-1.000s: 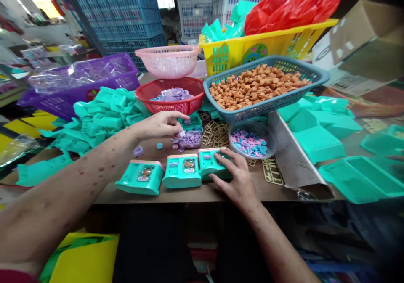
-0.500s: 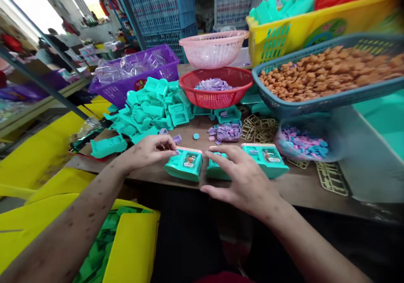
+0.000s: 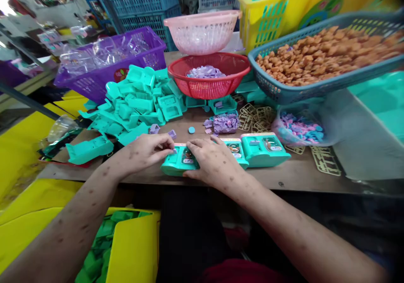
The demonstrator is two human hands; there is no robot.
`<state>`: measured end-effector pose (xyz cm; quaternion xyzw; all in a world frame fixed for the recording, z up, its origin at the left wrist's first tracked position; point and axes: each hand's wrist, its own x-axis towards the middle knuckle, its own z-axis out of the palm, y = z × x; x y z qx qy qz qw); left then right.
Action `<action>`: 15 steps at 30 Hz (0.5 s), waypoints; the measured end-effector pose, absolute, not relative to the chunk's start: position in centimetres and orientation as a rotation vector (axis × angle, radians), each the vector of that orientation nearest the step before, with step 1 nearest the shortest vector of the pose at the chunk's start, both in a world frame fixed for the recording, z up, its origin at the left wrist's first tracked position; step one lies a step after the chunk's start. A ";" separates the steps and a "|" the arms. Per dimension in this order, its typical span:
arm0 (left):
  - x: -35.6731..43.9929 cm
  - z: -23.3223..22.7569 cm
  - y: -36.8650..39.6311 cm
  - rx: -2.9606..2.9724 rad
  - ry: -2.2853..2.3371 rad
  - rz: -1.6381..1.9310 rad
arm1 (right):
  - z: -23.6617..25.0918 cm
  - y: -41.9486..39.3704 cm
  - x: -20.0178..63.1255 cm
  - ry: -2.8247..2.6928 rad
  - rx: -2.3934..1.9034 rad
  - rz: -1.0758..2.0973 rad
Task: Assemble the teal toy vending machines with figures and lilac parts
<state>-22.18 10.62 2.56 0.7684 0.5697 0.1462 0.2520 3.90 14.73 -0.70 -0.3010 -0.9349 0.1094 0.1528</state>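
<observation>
While both hands meet at the middle of the frame, the left hand (image 3: pixel 148 150) pinches a tiny purple piece (image 3: pixel 174 151) against the top of a teal toy box (image 3: pixel 181 165). The right hand (image 3: pixel 211 163) lies flat and spread over the same toy box, pressing it on the brown counter (image 3: pixel 293 175). Two more toy boxes (image 3: pixel 263 148) sit in a row just to the right, touching each other. A small heap of purple pieces (image 3: pixel 224 123) lies just above them. Higher up stands a red basket (image 3: pixel 208 79), with a pink basket (image 3: pixel 202 33) behind it. A pile of teal parts (image 3: pixel 135 102) fills the left middle. At the upper right a blue tray (image 3: pixel 315 85) holds orange bits.
</observation>
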 end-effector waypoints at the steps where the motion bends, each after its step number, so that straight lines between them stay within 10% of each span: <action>1: -22.3 2.5 10.7 2.121 1.540 0.374 | -0.7 14.7 3.9 -2.683 -0.866 0.312; 15: -22.0 4.6 14.0 2.454 1.353 -0.033 | -0.3 14.8 3.7 -2.713 -0.912 0.367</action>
